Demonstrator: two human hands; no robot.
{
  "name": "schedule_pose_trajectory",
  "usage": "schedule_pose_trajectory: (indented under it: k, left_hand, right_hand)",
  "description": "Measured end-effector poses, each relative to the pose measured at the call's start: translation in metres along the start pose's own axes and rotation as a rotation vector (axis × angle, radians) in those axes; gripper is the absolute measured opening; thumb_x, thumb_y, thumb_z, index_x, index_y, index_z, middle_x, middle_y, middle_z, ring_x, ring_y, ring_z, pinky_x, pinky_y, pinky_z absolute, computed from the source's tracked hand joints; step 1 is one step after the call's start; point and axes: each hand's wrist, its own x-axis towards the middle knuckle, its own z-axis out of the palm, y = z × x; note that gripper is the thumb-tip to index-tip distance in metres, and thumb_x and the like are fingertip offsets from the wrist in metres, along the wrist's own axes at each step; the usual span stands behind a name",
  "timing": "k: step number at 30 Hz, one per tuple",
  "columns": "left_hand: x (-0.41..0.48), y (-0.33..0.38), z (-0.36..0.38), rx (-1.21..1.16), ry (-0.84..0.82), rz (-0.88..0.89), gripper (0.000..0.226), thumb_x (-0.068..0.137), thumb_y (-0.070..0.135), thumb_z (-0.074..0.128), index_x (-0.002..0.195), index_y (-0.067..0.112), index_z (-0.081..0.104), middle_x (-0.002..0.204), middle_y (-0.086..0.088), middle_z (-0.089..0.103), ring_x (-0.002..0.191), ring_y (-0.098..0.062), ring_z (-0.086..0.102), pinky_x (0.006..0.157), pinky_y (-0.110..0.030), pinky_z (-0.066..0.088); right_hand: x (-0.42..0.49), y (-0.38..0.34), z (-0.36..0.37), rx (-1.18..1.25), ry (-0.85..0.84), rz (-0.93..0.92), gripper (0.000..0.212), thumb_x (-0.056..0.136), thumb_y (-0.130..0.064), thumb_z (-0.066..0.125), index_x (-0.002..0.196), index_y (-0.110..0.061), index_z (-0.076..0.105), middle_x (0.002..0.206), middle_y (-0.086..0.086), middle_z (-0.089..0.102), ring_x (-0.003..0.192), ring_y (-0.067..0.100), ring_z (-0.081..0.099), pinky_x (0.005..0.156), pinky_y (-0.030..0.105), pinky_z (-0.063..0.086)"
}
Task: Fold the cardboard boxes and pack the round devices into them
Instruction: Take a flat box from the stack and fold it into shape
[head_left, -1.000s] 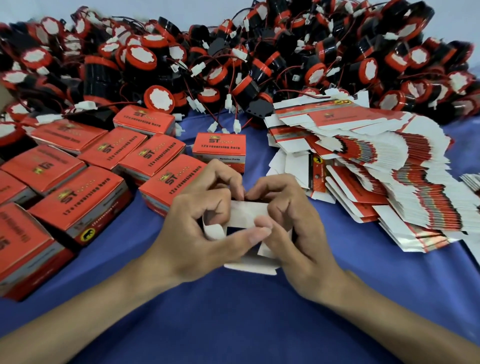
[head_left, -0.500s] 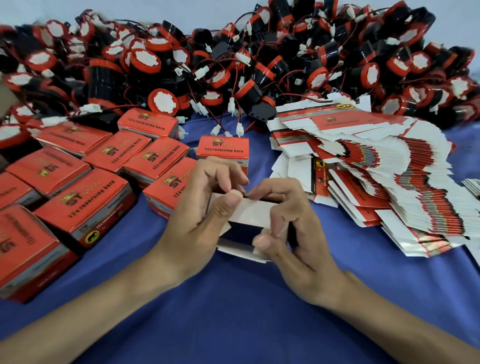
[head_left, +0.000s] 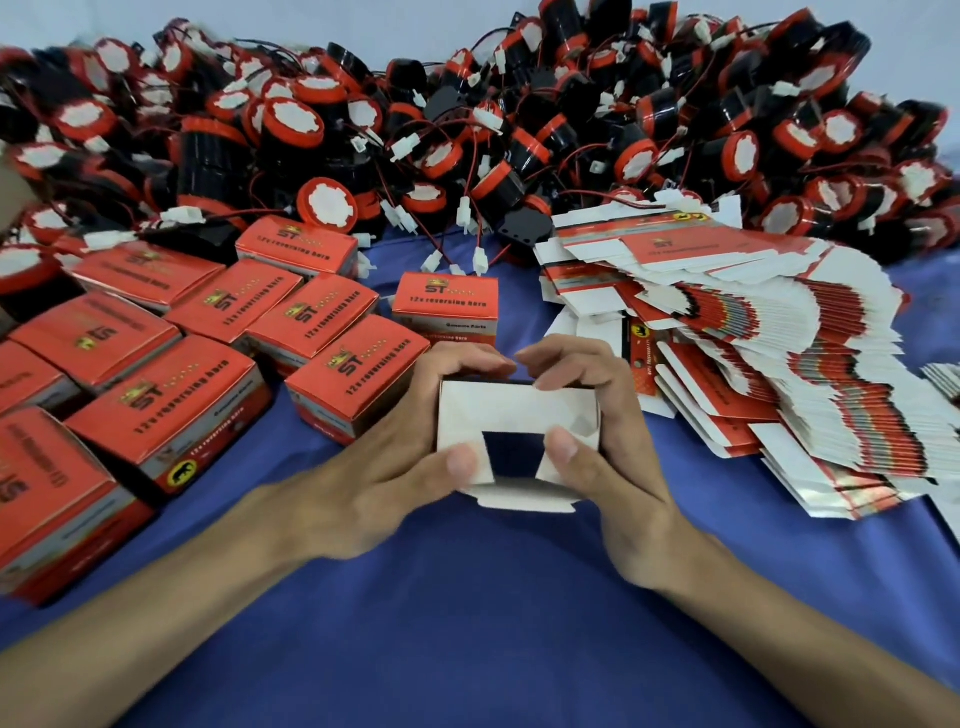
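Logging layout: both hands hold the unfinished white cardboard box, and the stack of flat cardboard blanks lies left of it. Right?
No: the head view shows the stack of flat red cardboard blanks right of the unfinished white cardboard box, held by left hand and right hand.

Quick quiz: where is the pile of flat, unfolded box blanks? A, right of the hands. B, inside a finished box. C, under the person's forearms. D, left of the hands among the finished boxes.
A: the fanned pile of flat blanks lies on the blue cloth to the right of the half-folded box that the left hand and right hand grip; the finished red boxes stand on the left.
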Motion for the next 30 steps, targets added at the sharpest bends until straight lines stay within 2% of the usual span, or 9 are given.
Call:
schedule_pose_trajectory:
  k: [1, 4, 6, 11, 15, 19, 22, 26, 30]
  left_hand:
    - [0.000, -0.003, 0.001, 0.009, -0.043, 0.022, 0.049, 0.070, 0.090, 0.036, 0.115, 0.072, 0.029, 0.125, 0.031, 0.041, 0.127, -0.012, 0.043, 0.105, -0.033, 0.040]
    - [0.004, -0.011, -0.001, -0.016, -0.076, 0.030, 0.050, 0.086, 0.067, 0.046, 0.126, 0.040, 0.030, 0.126, 0.018, 0.043, 0.123, -0.009, 0.044, 0.099, -0.025, 0.042]
    - [0.004, -0.016, -0.001, -0.049, -0.036, 0.026, 0.040, 0.088, 0.047, 0.053, 0.121, 0.037, 0.033, 0.126, 0.013, 0.044, 0.123, -0.010, 0.045, 0.099, -0.028, 0.042]
    - [0.008, -0.016, 0.002, -0.176, 0.004, 0.027, 0.030, 0.084, 0.027, 0.053, 0.111, 0.033, 0.040, 0.110, 0.033, 0.051, 0.106, 0.008, 0.050, 0.087, -0.012, 0.043]
    - [0.008, -0.016, 0.003, -0.225, 0.046, 0.026, 0.030, 0.080, 0.026, 0.055, 0.106, 0.037, 0.046, 0.105, 0.033, 0.054, 0.098, 0.010, 0.052, 0.082, -0.009, 0.043]
    - [0.008, -0.017, 0.002, -0.224, 0.074, 0.019, 0.040, 0.075, 0.018, 0.062, 0.096, 0.051, 0.052, 0.101, 0.031, 0.055, 0.095, 0.007, 0.052, 0.081, -0.011, 0.043]
    - [0.007, -0.017, 0.005, -0.230, 0.081, 0.023, 0.034, 0.076, 0.026, 0.059, 0.098, 0.051, 0.051, 0.104, 0.030, 0.054, 0.098, 0.005, 0.052, 0.084, -0.012, 0.042]
    - [0.007, -0.022, 0.006, -0.198, 0.081, 0.052, 0.032, 0.081, 0.031, 0.054, 0.106, 0.051, 0.048, 0.111, 0.028, 0.050, 0.106, 0.000, 0.050, 0.089, -0.018, 0.042]
    - [0.004, -0.029, 0.005, -0.144, 0.063, 0.082, 0.036, 0.086, 0.029, 0.051, 0.116, 0.047, 0.044, 0.119, 0.020, 0.047, 0.115, -0.007, 0.047, 0.095, -0.022, 0.041]
  right_hand:
    - [0.000, -0.001, 0.000, 0.000, -0.011, 0.003, 0.021, 0.091, -0.019, 0.041, 0.110, -0.026, 0.045, 0.124, 0.002, 0.042, 0.121, 0.010, 0.042, 0.100, 0.022, 0.031]
    - [0.001, -0.002, 0.001, -0.001, -0.048, -0.003, 0.018, 0.092, -0.018, 0.042, 0.106, -0.029, 0.042, 0.127, 0.006, 0.038, 0.122, 0.010, 0.039, 0.098, 0.020, 0.034]
    - [0.001, -0.002, 0.002, 0.017, -0.064, -0.008, 0.014, 0.091, -0.017, 0.045, 0.098, -0.028, 0.040, 0.127, 0.006, 0.037, 0.122, 0.011, 0.038, 0.099, 0.025, 0.035]
    - [0.001, 0.000, 0.002, -0.004, -0.089, 0.018, 0.009, 0.091, -0.022, 0.048, 0.085, -0.026, 0.043, 0.127, -0.005, 0.039, 0.125, 0.017, 0.038, 0.098, 0.024, 0.032]
    - [0.007, 0.004, -0.006, -0.086, -0.172, 0.009, 0.005, 0.086, -0.028, 0.042, 0.088, -0.030, 0.046, 0.128, -0.002, 0.039, 0.123, 0.033, 0.041, 0.099, 0.034, 0.032]
    - [0.004, 0.004, -0.015, -0.309, -0.326, -0.136, 0.033, 0.092, -0.044, 0.041, 0.110, -0.017, 0.048, 0.135, 0.008, 0.032, 0.130, 0.031, 0.031, 0.107, 0.035, 0.029]
    - [0.004, 0.003, -0.014, -0.432, -0.287, -0.177, 0.050, 0.091, -0.064, 0.039, 0.104, -0.016, 0.045, 0.135, 0.006, 0.032, 0.127, 0.029, 0.033, 0.105, 0.037, 0.033]
    - [0.003, 0.002, -0.009, -0.445, -0.213, -0.170, 0.038, 0.096, -0.051, 0.040, 0.111, -0.017, 0.044, 0.134, 0.005, 0.033, 0.126, 0.029, 0.037, 0.103, 0.042, 0.036]
    - [0.000, 0.000, -0.005, -0.358, -0.172, -0.104, 0.045, 0.101, -0.043, 0.031, 0.140, -0.020, 0.035, 0.140, 0.005, 0.028, 0.130, 0.024, 0.032, 0.109, 0.028, 0.026]
